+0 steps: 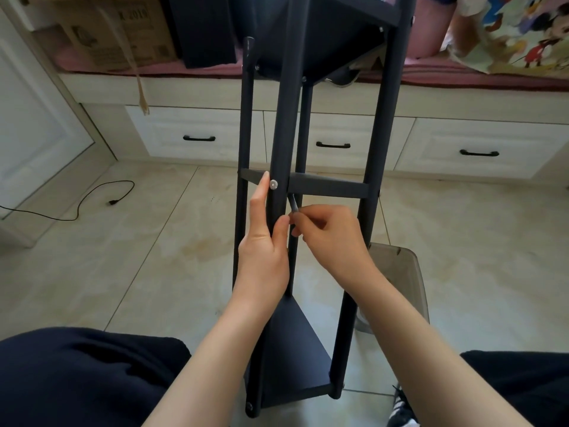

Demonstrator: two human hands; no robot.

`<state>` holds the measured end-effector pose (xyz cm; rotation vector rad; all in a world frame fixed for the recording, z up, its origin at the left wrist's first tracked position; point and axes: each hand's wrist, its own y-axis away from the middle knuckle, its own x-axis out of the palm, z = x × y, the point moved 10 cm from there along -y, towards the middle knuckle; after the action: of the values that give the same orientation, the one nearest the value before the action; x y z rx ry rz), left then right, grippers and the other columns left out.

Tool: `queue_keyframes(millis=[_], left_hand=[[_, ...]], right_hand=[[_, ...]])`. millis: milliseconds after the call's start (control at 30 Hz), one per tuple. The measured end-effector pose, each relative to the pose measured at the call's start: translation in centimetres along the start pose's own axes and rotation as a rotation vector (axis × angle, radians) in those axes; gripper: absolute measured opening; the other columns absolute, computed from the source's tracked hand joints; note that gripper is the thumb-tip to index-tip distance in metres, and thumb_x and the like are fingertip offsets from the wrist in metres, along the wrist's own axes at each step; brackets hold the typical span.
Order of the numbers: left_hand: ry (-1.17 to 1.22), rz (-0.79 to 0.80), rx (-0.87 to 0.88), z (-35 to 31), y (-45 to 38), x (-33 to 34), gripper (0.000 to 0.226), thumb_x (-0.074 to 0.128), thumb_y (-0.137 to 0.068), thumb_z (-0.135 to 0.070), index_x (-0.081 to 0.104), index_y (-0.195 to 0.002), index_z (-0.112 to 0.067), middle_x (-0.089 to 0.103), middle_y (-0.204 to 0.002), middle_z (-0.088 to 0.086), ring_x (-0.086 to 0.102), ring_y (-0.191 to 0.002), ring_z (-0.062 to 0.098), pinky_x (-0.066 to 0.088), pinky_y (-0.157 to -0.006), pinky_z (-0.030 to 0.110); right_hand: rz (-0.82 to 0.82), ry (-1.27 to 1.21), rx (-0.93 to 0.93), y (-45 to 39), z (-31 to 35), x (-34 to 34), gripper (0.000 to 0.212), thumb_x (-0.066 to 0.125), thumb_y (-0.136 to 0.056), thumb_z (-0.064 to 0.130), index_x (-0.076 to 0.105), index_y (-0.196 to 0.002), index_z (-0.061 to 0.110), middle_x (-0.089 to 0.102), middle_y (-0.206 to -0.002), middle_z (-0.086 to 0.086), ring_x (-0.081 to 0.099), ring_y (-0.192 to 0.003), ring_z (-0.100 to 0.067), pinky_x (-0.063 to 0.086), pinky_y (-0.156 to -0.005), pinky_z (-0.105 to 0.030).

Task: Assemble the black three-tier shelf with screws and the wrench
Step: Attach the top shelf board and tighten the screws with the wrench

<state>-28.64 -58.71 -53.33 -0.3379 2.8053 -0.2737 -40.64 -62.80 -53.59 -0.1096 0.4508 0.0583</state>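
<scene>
Dark trouser legs (77, 374) frame the bottom of the view, and between them the black shelf (295, 349) lies tipped along the tiled floor (138, 257), its posts running away toward the white drawers (200, 134). Its nearest tier sits between the knees, the middle tier (329, 184) crosses further out, and the top tier is up by the bed edge. Left hand (263, 248) lies along the near post (283, 134), fingers fairly straight, thumb wrapped round it, fingertip just beside a silver screw (273, 184). Right hand (332, 232) pinches a small wrench (294, 204) in curled fingers, its tip going up behind the post under the middle tier; whether it sits in a screw head I cannot tell.

Judging by looks, the frame is stiff, light tubing with a smooth painted finish, likely slippery, so the post close to a joint is the sensible hold. The wrench is thin and easily dropped.

A translucent grey bin (400, 272) stands beside the right forearm; its contents cannot be made out. A cardboard box (107, 29) rests on the bed
</scene>
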Motion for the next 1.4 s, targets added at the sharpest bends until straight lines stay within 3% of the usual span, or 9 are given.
queue_keyframes(millis=[100,233,367,600,800,1033,1133,1267,1400], left_hand=[[-0.011,0.011,0.005,0.1,-0.1,0.1,0.064,0.045,-0.107,-0.02,0.017,-0.141,-0.066,0.039,-0.134,-0.049,0.061,-0.092,-0.003,0.052,-0.093,0.029],[-0.045,-0.023,-0.004,0.5,-0.2,-0.1,0.063,0.046,-0.106,-0.02,0.021,-0.149,-0.057,0.044,-0.137,-0.025,0.058,-0.091,-0.002,0.048,-0.09,0.017],[-0.092,-0.078,-0.013,0.2,0.1,-0.6,0.06,0.048,-0.105,-0.021,0.026,-0.15,-0.053,0.042,-0.11,-0.014,0.048,-0.087,-0.021,0.033,-0.075,-0.006],[-0.106,-0.086,-0.031,0.2,0.0,-0.7,0.06,0.047,-0.106,-0.024,0.024,-0.149,-0.058,0.046,-0.11,-0.012,0.053,-0.092,-0.007,0.039,-0.078,-0.002],[-0.087,-0.07,-0.031,0.1,-0.1,-0.9,0.061,0.048,-0.106,-0.02,0.026,-0.148,-0.058,0.055,-0.117,0.005,0.054,-0.09,0.013,0.052,-0.092,0.035],[-0.081,-0.058,-0.042,0.3,-0.2,-1.2,0.062,0.047,-0.106,-0.021,0.023,-0.146,-0.062,0.056,-0.117,0.003,0.061,-0.107,0.024,0.053,-0.098,0.046],[-0.082,-0.054,-0.044,0.4,-0.2,-1.3,0.064,0.047,-0.106,-0.021,0.022,-0.144,-0.065,0.055,-0.122,0.004,0.06,-0.114,0.025,0.052,-0.1,0.048],[-0.058,-0.038,-0.058,0.7,-0.3,-1.2,0.063,0.047,-0.106,-0.021,0.022,-0.142,-0.065,0.055,-0.128,0.005,0.061,-0.116,0.029,0.052,-0.1,0.046],[-0.061,-0.052,-0.059,0.9,-0.4,-1.4,0.061,0.048,-0.105,-0.02,0.025,-0.146,-0.06,0.056,-0.125,0.004,0.066,-0.091,0.016,0.052,-0.075,0.013]], right_hand=[[-0.023,-0.005,-0.021,0.1,0.3,-0.2,0.021,0.059,-0.098,0.02,0.078,-0.092,0.014,0.069,-0.073,0.01,0.066,-0.074,-0.002,0.056,-0.078,-0.022],[-0.053,0.014,-0.048,0.0,0.4,-0.2,0.019,0.061,-0.097,0.022,0.078,-0.095,0.014,0.072,-0.078,0.007,0.067,-0.078,-0.005,0.055,-0.08,-0.02],[-0.113,-0.011,-0.086,0.0,0.1,0.0,0.017,0.064,-0.094,0.022,0.078,-0.102,0.014,0.075,-0.088,0.006,0.068,-0.083,-0.003,0.052,-0.082,-0.014],[-0.314,-0.066,-0.2,0.5,-0.2,0.8,0.011,0.068,-0.092,0.016,0.078,-0.093,0.011,0.073,-0.075,0.002,0.065,-0.07,-0.01,0.054,-0.069,-0.023],[-0.408,-0.039,-0.269,-0.2,-0.1,1.4,0.012,0.069,-0.091,0.012,0.078,-0.088,0.005,0.071,-0.071,-0.006,0.063,-0.064,-0.015,0.054,-0.064,-0.03],[-0.386,-0.14,-0.262,-1.9,-0.2,2.9,0.009,0.068,-0.089,0.007,0.077,-0.088,0.004,0.074,-0.078,-0.005,0.065,-0.07,-0.002,0.052,-0.069,-0.014],[-0.403,-0.131,-0.272,-2.1,0.0,2.9,0.009,0.068,-0.088,0.006,0.077,-0.09,0.005,0.074,-0.079,-0.005,0.06,-0.068,0.003,0.048,-0.069,-0.007],[-0.344,-0.148,-0.231,-1.8,-0.6,3.1,0.011,0.067,-0.092,0.011,0.076,-0.092,0.004,0.073,-0.08,-0.005,0.066,-0.073,-0.013,0.057,-0.072,-0.03],[-0.31,-0.114,-0.248,-0.7,-0.6,2.1,0.013,0.064,-0.094,0.011,0.076,-0.097,0.006,0.072,-0.082,-0.006,0.065,-0.076,-0.016,0.054,-0.073,-0.03]])
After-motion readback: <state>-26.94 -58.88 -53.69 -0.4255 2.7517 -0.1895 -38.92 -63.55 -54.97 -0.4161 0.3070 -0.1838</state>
